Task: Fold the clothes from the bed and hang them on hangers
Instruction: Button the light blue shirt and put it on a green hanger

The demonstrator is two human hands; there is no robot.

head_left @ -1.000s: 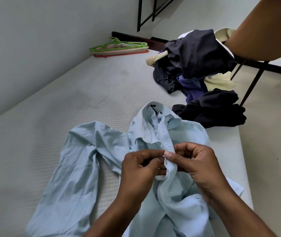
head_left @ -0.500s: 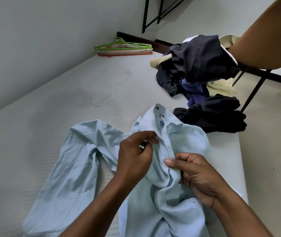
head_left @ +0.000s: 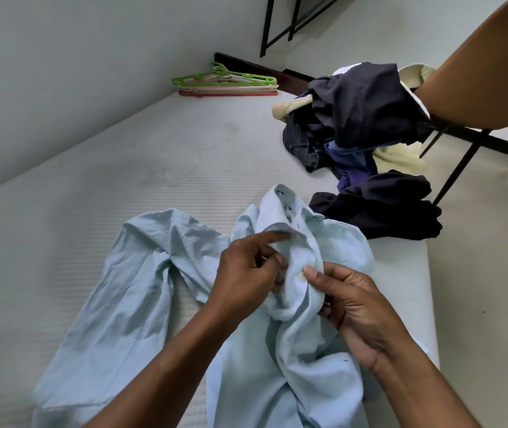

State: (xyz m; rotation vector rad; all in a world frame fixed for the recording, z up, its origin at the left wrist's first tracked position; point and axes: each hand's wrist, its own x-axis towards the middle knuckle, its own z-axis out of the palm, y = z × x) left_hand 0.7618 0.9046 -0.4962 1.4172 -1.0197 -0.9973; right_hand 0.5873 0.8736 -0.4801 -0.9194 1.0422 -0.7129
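Observation:
A light blue button-up shirt (head_left: 141, 291) lies crumpled on the white mattress (head_left: 98, 186), collar pointing away from me, one sleeve spread to the left. My left hand (head_left: 246, 273) pinches the shirt's front edge just below the collar, index finger stretched out. My right hand (head_left: 351, 307) grips the bunched front strip beside a small button, thumb on top. A stack of plastic hangers (head_left: 228, 84), green ones on top, lies at the far end of the bed.
A pile of dark, purple and cream clothes (head_left: 363, 118) sits at the mattress's right side, with a black garment (head_left: 388, 208) near the edge. A brown chair (head_left: 487, 75) on black legs stands to the right. A wall runs along the left.
My left hand moved up along the shirt front toward the collar, then back beside my right hand. My right hand stayed gripping the fabric. The view shifted slightly.

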